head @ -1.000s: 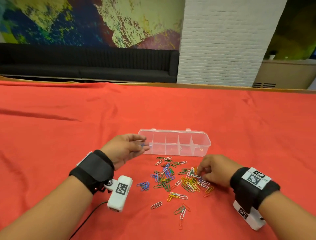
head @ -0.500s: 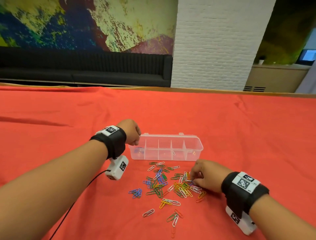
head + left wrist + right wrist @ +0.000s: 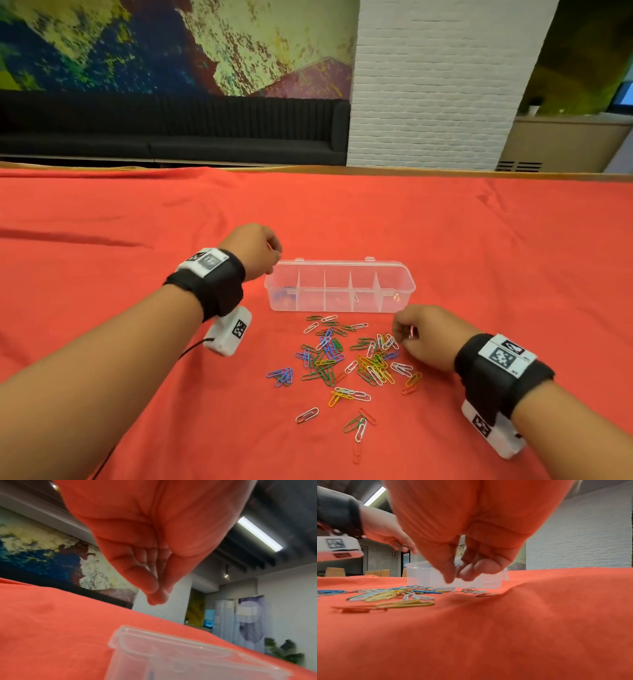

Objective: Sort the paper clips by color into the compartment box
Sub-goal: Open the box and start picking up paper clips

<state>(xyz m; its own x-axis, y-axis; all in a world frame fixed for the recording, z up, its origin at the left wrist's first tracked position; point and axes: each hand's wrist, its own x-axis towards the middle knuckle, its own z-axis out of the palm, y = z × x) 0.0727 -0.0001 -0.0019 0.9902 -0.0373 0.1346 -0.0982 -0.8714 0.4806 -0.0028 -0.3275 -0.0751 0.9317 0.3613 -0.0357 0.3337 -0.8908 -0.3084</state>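
A clear compartment box (image 3: 394, 274) lies open on the red cloth, with blue clips (image 3: 283, 294) in its leftmost cell. My left hand (image 3: 274, 257) hovers over the box's left end (image 3: 171, 655). Its fingertips are bunched against the thumb (image 3: 157, 599), and no clip shows between them. A pile of mixed-colour paper clips (image 3: 346, 359) is spread in front of the box. My right hand (image 3: 402, 337) is at the pile's right edge and pinches a red paper clip (image 3: 411, 331) between thumb and forefinger (image 3: 455, 577), just above the cloth.
The table under the red cloth (image 3: 479, 240) ends at a wooden far edge. Stray clips (image 3: 358, 425) lie nearer to me than the pile. A black cable (image 3: 191, 347) runs from the left wrist camera. Beyond the table are a black sofa and a white brick pillar.
My left hand rose from the box's front left corner to above its left end; the blue clip it held is gone from its fingers. My right hand stayed at the pile and closed into a pinch.
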